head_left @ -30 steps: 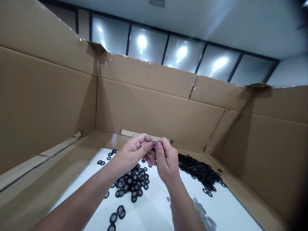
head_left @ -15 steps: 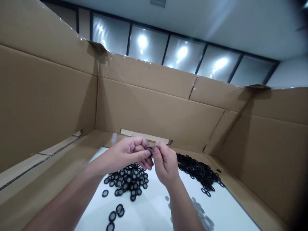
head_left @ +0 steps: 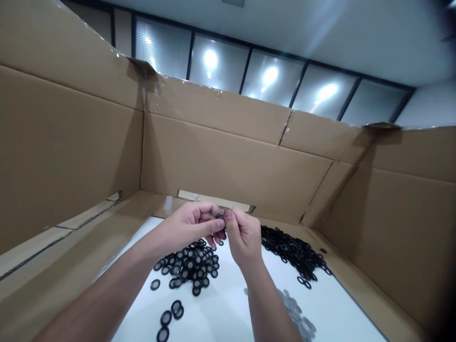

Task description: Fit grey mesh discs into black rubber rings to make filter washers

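My left hand (head_left: 201,222) and my right hand (head_left: 245,235) meet above the white board (head_left: 217,316). Between thumb and fingers, both pinch a small black ring (head_left: 221,218), mostly covered by the fingertips. Whether a grey disc sits inside it cannot be made out. Below my left hand lies a heap of black rings with grey discs in them (head_left: 190,263). Several more such ringed discs (head_left: 166,318) lie nearer to me. Loose grey discs (head_left: 294,308) are partly hidden by my right forearm.
A pile of plain black rings (head_left: 294,251) spreads along the board's right far side, with one stray ring (head_left: 323,251) on the cardboard. Tall cardboard walls (head_left: 221,156) enclose the board at left, back and right.
My fingers have closed further over the ring, so less of it shows. Both hands stay in nearly the same place; the piles look unchanged.
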The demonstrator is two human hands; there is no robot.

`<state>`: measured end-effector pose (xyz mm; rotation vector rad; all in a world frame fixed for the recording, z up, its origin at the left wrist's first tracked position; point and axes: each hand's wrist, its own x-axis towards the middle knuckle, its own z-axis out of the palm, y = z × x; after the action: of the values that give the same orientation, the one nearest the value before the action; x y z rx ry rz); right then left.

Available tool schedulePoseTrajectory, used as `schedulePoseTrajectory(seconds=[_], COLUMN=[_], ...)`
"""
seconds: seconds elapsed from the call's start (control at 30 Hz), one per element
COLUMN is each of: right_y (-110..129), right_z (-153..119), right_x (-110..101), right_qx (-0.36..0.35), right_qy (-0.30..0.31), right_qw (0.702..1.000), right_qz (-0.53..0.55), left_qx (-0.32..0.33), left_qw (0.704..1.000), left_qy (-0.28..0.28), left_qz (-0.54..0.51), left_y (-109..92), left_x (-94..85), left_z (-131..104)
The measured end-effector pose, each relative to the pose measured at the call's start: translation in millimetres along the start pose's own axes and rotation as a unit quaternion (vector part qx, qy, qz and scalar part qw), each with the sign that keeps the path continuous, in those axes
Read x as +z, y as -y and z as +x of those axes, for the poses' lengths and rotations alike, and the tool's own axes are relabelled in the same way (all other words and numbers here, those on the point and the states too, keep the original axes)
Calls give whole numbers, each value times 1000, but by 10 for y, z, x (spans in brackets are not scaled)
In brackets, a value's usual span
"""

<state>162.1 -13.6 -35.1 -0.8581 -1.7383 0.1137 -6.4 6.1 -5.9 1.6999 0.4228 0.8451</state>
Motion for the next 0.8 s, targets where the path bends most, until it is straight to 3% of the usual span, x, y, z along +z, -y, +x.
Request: schedulePoseTrajectory(seconds=[0.17,0.4,0.53,0.8], right_y=[-22,-68,-58,-83], right_z=[-9,-44,-43,21], right_x=[19,79,113,15], right_qx=[22,-69,-130,-107], right_qy=[-10,-44,-25,52], right_qw=[998,996,991,991], right_qz=[64,19,-30,-66], left_qx=[-4,-30,-30,-26], left_qw=[999,999,994,982], left_qy=[0,22,12,-11], left_qz=[-33,14,102,184], left_y=[39,-28,-93,-80], left_x=[17,-94,-155,-177], left_z=[14,-55,-104,-91])
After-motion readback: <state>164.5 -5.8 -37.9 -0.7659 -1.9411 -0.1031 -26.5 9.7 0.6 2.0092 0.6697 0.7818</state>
